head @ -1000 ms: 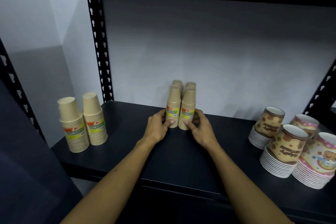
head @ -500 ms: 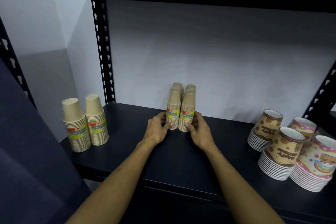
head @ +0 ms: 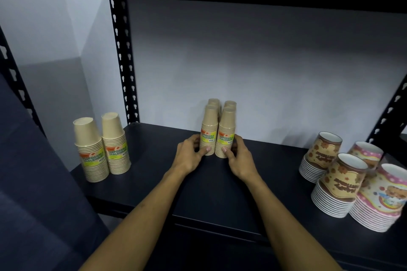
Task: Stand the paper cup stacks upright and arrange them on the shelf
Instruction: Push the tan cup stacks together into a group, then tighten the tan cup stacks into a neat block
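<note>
Several small brown paper cup stacks stand upright in a tight block at the middle of the dark shelf, near the back wall. My left hand grips the front left stack, thumb on its base. My right hand grips the front right stack the same way. Two rear stacks show only their tops. Two larger brown cup stacks stand upright at the shelf's left end.
Patterned paper cup stacks stand at the right end, brown-flowered and pink ones, close together. A black perforated upright rises at the back left, another at the right. A shelf board hangs overhead.
The view shifted slightly; both hands stay wrapped around the bases of the front stacks, with only small finger adjustments. The stacks have not visibly moved.
</note>
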`<action>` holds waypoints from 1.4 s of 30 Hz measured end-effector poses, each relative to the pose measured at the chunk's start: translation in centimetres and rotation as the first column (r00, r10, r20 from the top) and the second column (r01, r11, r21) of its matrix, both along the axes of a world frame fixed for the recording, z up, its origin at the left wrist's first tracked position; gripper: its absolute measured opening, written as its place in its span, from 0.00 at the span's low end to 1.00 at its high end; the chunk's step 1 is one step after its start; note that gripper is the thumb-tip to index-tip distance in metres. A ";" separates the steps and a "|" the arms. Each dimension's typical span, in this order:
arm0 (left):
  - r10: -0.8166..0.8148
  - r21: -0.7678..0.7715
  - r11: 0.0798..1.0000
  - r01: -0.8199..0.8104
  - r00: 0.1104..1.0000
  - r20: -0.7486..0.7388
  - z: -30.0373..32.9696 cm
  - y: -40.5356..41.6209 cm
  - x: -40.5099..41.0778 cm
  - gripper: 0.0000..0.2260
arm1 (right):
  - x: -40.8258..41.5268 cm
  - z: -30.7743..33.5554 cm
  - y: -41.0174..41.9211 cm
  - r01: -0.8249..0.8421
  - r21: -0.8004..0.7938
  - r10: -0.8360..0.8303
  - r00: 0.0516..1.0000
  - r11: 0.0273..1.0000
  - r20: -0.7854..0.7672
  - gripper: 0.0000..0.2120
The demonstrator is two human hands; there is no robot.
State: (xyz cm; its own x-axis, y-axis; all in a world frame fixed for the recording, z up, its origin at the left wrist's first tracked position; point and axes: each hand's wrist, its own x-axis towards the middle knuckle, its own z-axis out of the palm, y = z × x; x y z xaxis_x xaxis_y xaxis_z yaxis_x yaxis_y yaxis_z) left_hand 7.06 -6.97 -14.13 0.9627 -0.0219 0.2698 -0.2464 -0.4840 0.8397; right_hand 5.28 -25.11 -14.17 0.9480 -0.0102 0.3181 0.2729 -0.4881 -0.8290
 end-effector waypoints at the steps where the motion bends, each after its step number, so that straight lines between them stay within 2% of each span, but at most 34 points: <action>1: -0.004 0.003 1.000 0.004 1.000 -0.004 0.0 0.0 -0.1 0.25 | -0.1 0.1 0.1 -0.002 -0.018 0.002 1.000 1.000 -0.001 0.22; 6: 0.037 0.030 0.999 -0.036 0.999 -0.028 0.2 0.7 -1.3 0.30 | -1.1 0.6 0.3 0.067 -0.067 -0.068 0.998 0.995 -0.006 0.22; 9: 0.066 0.214 0.975 -0.058 0.997 -0.029 0.1 1.4 -3.5 0.31 | -2.0 0.1 0.3 0.147 -0.388 -0.191 0.978 0.910 -0.079 0.28; 12: 0.079 0.495 0.864 -0.097 0.995 0.057 -0.6 2.2 -6.4 0.27 | -3.6 -0.5 0.4 0.151 -0.608 -0.237 0.969 0.779 -0.064 0.25; 16: 0.038 0.628 0.777 -0.040 0.999 0.016 -1.4 3.3 -9.7 0.29 | -5.8 -0.8 1.7 0.156 -0.664 -0.225 0.974 0.731 -0.018 0.21; 21: 0.028 0.622 0.783 -0.029 1.000 0.011 -1.3 4.3 -11.8 0.30 | -7.7 -1.0 4.2 0.009 -0.703 -0.033 0.999 0.712 -0.021 0.25; 24: 0.037 0.610 0.790 -0.058 0.998 0.047 -0.4 5.6 -13.1 0.29 | -7.6 -0.7 4.4 -0.034 -0.706 0.016 0.999 0.707 -0.033 0.25; 27: 0.100 0.571 0.806 -0.156 0.987 0.129 1.2 7.7 -14.6 0.24 | -7.4 -0.6 5.0 -0.092 -0.682 0.078 0.996 0.726 -0.052 0.25; 29: 0.157 0.504 0.822 -0.267 0.956 0.249 2.4 9.1 -15.5 0.21 | -7.2 -0.5 6.5 -0.156 -0.641 0.153 0.986 0.751 -0.060 0.24; 33: 0.314 0.293 0.821 -0.490 0.815 0.486 4.3 11.7 -16.5 0.19 | -6.8 0.6 11.2 -0.292 -0.459 0.291 0.954 0.839 -0.073 0.22; 39: 0.483 0.163 0.768 -0.620 0.727 0.488 5.3 15.1 -15.6 0.31 | -5.3 3.7 18.3 -0.396 -0.091 0.394 0.918 0.914 -0.043 0.26; 42: 0.545 0.018 0.794 -0.607 0.725 0.420 4.6 16.0 -14.8 0.33 | -4.4 4.9 20.7 -0.412 0.056 0.415 0.907 0.909 -0.072 0.31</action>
